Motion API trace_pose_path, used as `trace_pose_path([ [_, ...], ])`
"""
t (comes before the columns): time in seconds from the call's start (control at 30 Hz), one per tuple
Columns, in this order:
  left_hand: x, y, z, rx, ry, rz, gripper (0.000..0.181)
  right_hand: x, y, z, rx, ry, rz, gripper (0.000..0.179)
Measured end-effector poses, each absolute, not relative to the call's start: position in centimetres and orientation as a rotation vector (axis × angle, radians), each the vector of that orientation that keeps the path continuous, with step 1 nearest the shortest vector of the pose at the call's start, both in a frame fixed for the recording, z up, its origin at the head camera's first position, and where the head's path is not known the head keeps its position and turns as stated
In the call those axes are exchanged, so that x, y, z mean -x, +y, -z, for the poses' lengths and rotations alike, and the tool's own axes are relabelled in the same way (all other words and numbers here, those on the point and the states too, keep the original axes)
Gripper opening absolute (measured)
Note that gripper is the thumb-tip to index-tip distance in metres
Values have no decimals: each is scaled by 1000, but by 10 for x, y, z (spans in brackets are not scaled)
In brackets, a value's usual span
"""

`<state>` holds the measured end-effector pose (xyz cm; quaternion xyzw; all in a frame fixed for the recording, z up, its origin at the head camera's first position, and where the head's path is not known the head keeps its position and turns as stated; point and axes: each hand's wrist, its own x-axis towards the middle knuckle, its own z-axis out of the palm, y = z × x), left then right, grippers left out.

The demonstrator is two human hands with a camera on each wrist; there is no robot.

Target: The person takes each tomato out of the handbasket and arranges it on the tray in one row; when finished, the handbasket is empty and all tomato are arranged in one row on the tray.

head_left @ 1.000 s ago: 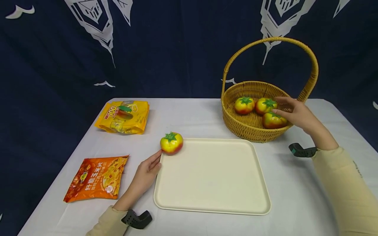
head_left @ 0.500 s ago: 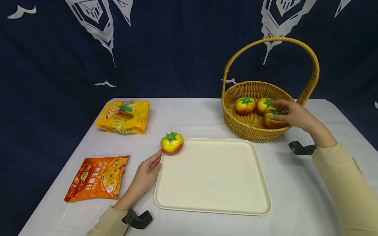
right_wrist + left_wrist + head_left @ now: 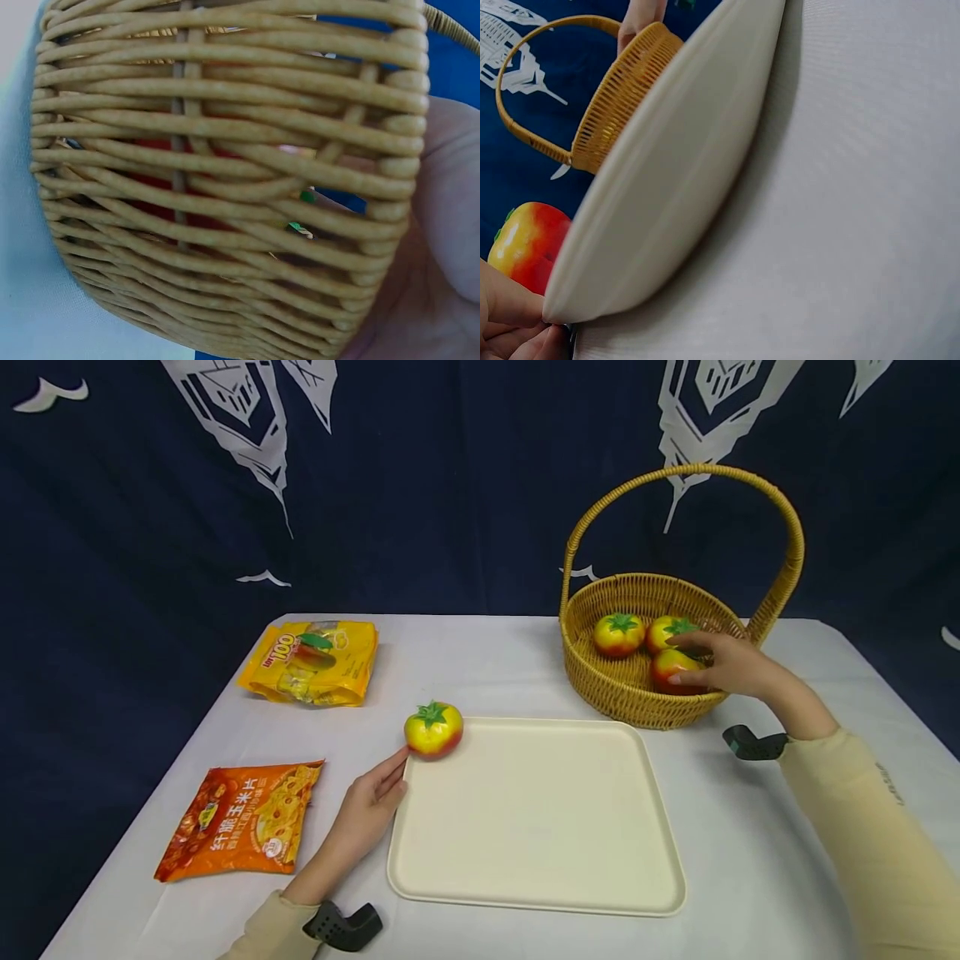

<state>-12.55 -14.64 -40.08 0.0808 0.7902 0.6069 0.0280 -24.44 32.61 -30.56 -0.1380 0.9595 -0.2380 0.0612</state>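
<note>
At the back right stands a wicker basket (image 3: 637,689) with three yellow-red tomatoes in it. My right hand (image 3: 738,672) reaches over its right rim, fingers and thumb around the front tomato (image 3: 671,672). The right wrist view shows mostly the basket's woven side (image 3: 225,172), which hides much of the fingers. My left hand (image 3: 367,806) pinches the left edge of a cream tray (image 3: 536,818). Another tomato (image 3: 433,731) sits at the tray's far left corner, close to the left fingertips; the left wrist view shows this tomato (image 3: 532,244) beyond the tray's edge.
A yellow mango-candy bag (image 3: 315,662) lies at the back left, and an orange snack bag (image 3: 240,818) lies nearer on the left. The basket's tall handle (image 3: 783,568) arches over it. A dark patterned cloth (image 3: 465,485) hangs behind the white table.
My right hand has moved left and down inside the basket, closing around the front tomato, which has shifted left. My left hand and the tray keep their places.
</note>
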Motion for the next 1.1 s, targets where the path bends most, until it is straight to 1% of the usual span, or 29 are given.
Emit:
trace_pose_path([
  [0.13,125,-147,401,-248,2440,-1874,44,247,322,307,452,2908,703,64],
  [0.6,126,-147,401,-265,2421,-1895,45,254,315,307,446,2837,633,67],
  [0.77,126,-147,402,-264,2419,-1898,45,250,310,304,384,2841,733,69],
  [1.1,127,-147,402,-263,2430,-1891,45,234,289,286,353,2829,1042,64],
])
